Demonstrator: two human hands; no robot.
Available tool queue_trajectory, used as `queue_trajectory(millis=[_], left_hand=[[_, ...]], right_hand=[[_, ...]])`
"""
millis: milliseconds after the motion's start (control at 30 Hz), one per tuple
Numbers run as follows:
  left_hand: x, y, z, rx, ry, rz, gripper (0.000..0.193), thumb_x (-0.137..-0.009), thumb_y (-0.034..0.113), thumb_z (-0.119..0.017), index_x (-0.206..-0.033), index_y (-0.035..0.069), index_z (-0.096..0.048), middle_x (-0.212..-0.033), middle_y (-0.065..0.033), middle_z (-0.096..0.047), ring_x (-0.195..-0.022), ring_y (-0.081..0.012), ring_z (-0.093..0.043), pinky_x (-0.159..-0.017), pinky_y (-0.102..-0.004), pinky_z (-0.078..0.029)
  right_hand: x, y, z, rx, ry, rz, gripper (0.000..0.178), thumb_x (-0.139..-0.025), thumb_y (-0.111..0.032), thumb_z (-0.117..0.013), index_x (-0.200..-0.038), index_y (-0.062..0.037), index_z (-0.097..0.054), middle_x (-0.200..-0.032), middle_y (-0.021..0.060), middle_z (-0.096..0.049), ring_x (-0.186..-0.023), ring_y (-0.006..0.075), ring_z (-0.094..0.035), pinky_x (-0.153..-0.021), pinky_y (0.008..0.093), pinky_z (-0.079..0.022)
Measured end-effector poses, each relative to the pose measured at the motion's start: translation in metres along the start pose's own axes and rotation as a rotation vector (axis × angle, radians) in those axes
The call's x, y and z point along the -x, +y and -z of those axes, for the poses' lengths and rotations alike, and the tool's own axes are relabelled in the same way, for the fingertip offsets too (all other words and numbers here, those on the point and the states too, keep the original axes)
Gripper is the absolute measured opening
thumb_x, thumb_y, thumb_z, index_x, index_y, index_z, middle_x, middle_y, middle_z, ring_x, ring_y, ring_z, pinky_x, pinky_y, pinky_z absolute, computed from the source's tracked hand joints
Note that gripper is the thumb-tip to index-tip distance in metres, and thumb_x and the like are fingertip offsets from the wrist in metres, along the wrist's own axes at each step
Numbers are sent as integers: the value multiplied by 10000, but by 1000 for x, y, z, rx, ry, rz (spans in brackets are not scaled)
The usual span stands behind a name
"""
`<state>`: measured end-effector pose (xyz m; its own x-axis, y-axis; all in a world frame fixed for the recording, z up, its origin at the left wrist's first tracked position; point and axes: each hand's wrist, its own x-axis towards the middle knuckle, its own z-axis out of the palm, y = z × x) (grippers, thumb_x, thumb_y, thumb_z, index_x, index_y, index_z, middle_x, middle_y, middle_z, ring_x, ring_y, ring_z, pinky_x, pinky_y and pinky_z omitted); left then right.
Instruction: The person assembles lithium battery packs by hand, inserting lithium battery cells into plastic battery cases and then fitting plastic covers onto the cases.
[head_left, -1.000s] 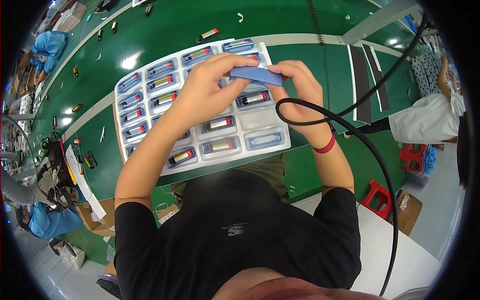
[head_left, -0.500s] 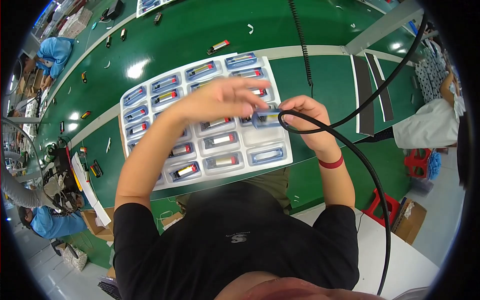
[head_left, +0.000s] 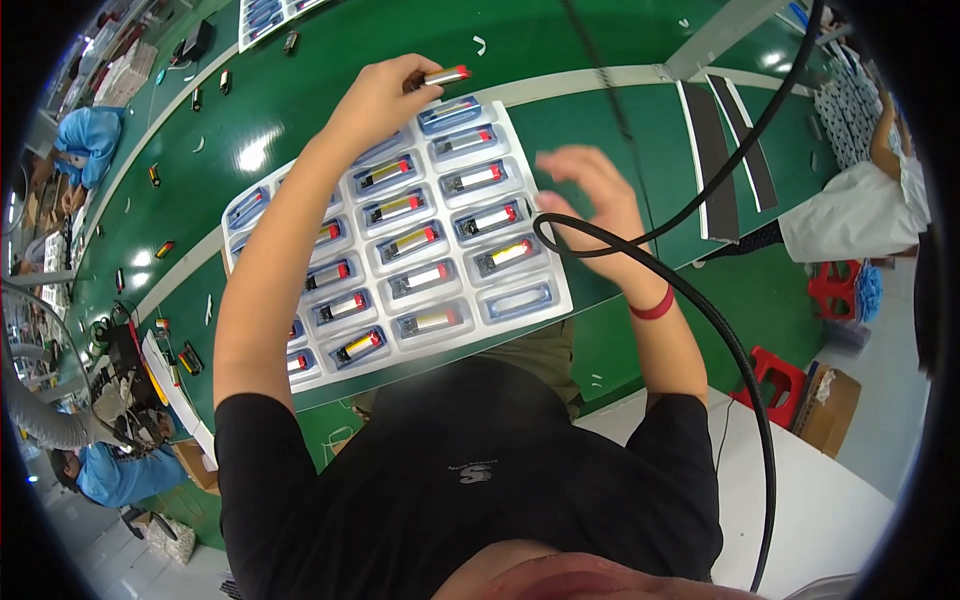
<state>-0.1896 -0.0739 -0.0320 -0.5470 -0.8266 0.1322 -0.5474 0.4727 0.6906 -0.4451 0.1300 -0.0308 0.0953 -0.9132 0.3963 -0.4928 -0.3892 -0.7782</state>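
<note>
At the far edge of the white tray [head_left: 545, 250], my left hand [head_left: 385, 98] pinches a small battery unit [head_left: 447, 75] with a red end, over the green work surface. My right hand [head_left: 598, 198] is raised beside the tray's right edge, fingers apart and nothing in them. Rows of compartments in the tray hold blue clear holders, most with a similar red-ended unit inside. One such filled holder [head_left: 506, 257] sits in the right column. Below it, the nearest blue holder [head_left: 518, 300] has no unit in it. My left forearm hides part of the tray's left side.
A thick black cable [head_left: 700, 290] loops in front of my right hand. A coiled cord [head_left: 610, 90] hangs beyond it. Loose battery units [head_left: 165, 249] are scattered on the green surface at left. Dark strips [head_left: 708, 165] lie at right. Co-workers in blue [head_left: 90, 135] sit at left.
The blue holder that was between both hands now lies in the tray's right column. My left hand has moved away to the far side and taken a battery unit; my right hand has opened.
</note>
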Motion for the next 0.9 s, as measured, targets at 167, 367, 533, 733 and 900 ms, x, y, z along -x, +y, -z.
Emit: queue_trajectory(millis=[167,367,533,733,900], left_hand=[[70,84,-6,57,6,-303,391,-910,181,-795,-1278,72,-722,-1039,-111,-763,-890,-188,-702,-822,-322,-553],[105,105,1,312,-15,-270,361,-887,142,-779,-1231,47,-728,-1049,-105,-766,-889,-197,-720,-850,-335,-577],[105,99,4,340,-150,-165,377,-904,66,-727,-1278,17,-718,-1156,-123,-762,-1025,-183,-724,-902,-339,-570],[120,111,-21,141,204,-411,201,-791,81,-781,-944,72,-651,-990,-57,-621,-942,-243,-635,-797,-379,-531],[160,110,-74,-110,-288,-570,135,-825,121,-776,-896,69,-674,-983,-72,-619,-905,-293,-609,-757,-390,-487]], right_hand=[[-29,-10,-20,-579,120,-124,303,-919,-12,-758,-1214,15,-696,-1244,123,-656,-1106,211,-667,-943,341,-557],[-25,-16,-11,-737,16,-220,243,-976,28,-678,-1217,57,-680,-1145,154,-723,-928,182,-736,-847,304,-611],[-19,-19,-5,-712,-25,-239,229,-966,40,-685,-1194,66,-689,-1149,152,-705,-928,194,-732,-864,307,-608],[-5,-15,8,-588,22,-103,233,-904,85,-729,-1133,44,-724,-1180,114,-674,-1014,157,-695,-861,276,-581],[11,-8,31,-458,32,-151,234,-899,93,-710,-1128,48,-721,-1241,117,-638,-1006,154,-688,-836,271,-581]])
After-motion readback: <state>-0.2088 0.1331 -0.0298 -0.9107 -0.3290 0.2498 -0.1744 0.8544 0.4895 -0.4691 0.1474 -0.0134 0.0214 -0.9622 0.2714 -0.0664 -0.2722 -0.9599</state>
